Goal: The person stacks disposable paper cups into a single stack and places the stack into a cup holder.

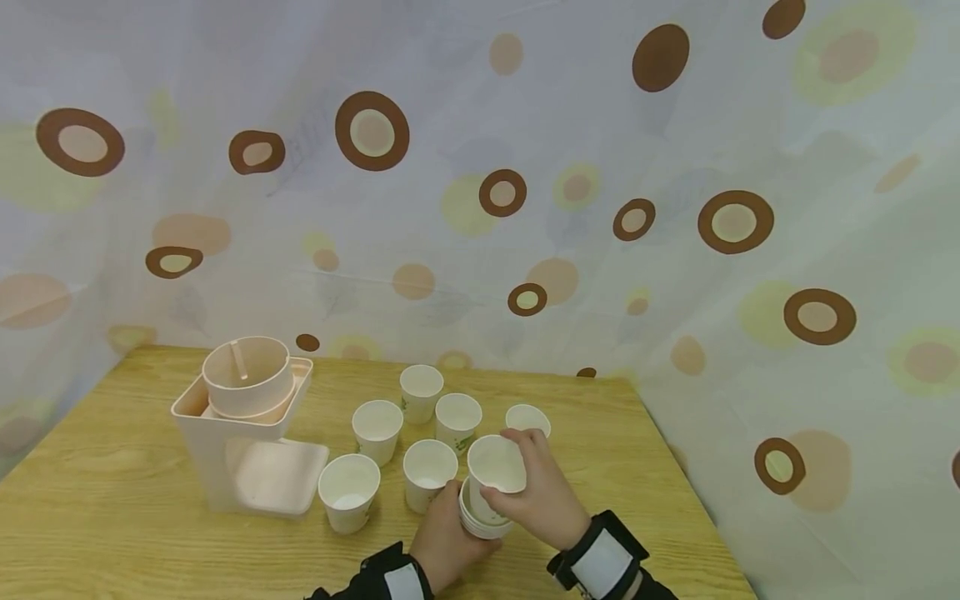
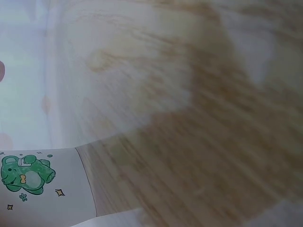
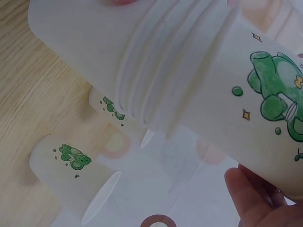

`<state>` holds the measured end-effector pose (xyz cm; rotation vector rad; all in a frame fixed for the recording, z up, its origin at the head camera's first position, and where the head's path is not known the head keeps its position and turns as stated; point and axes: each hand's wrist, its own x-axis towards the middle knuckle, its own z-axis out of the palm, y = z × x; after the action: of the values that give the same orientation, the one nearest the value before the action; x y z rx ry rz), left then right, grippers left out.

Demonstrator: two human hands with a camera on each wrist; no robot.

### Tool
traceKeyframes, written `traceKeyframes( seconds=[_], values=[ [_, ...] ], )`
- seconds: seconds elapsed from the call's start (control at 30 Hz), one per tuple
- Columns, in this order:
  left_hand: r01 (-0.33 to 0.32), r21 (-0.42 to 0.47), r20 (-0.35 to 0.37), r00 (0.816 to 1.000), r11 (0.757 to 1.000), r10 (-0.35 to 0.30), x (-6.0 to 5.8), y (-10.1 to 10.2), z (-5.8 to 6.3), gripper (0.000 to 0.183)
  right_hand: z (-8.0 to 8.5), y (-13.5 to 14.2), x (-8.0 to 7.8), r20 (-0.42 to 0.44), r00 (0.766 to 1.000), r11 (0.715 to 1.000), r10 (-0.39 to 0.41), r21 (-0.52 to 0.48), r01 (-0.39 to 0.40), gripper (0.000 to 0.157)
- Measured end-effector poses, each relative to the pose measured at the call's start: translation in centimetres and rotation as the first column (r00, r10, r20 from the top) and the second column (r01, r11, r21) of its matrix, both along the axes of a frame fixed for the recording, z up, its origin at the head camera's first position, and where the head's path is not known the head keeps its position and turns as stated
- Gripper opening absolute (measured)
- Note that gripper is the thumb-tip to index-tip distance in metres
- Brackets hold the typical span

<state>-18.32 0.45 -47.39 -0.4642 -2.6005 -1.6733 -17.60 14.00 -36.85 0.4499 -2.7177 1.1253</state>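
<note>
My left hand (image 1: 453, 537) grips a short stack of white paper cups (image 1: 483, 527) low over the table's front. Just above the stack, my right hand (image 1: 547, 492) pinches a single paper cup (image 1: 497, 467) by its side, upright. In the right wrist view this cup (image 3: 270, 94) shows a green bear print, and its lower end sits in the stack (image 3: 156, 61) with several rims lined up. Fingertips (image 3: 239, 184) touch the cup's side. The left wrist view shows part of a bear-printed cup (image 2: 47, 189); the left hand itself is not visible there.
Several upright paper cups stand about the wooden table (image 1: 112, 533), including a near one (image 1: 349, 496), a far one (image 1: 422, 392) and one behind the right hand (image 1: 528, 417). A cream-coloured appliance (image 1: 247, 450) stands at left. A dotted curtain (image 1: 450, 208) hangs behind.
</note>
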Motion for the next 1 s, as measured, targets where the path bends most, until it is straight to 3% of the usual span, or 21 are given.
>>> traceKeyframes(
  seconds=[0.47, 1.0],
  values=[
    [-0.023, -0.027, -0.053, 0.998, 0.999, 0.022, 0.2, 0.1, -0.1, 0.067, -1.2, 0.3, -0.2, 0.055, 0.998, 0.999, 0.031, 0.027, -0.032, 0.068],
    [-0.010, -0.026, -0.012, 1.000, 1.000, 0.009, 0.1, 0.0, 0.2, 0.069, -1.5, 0.3, -0.1, 0.018, 0.999, 0.998, 0.032, 0.051, -0.033, 0.067]
  ],
)
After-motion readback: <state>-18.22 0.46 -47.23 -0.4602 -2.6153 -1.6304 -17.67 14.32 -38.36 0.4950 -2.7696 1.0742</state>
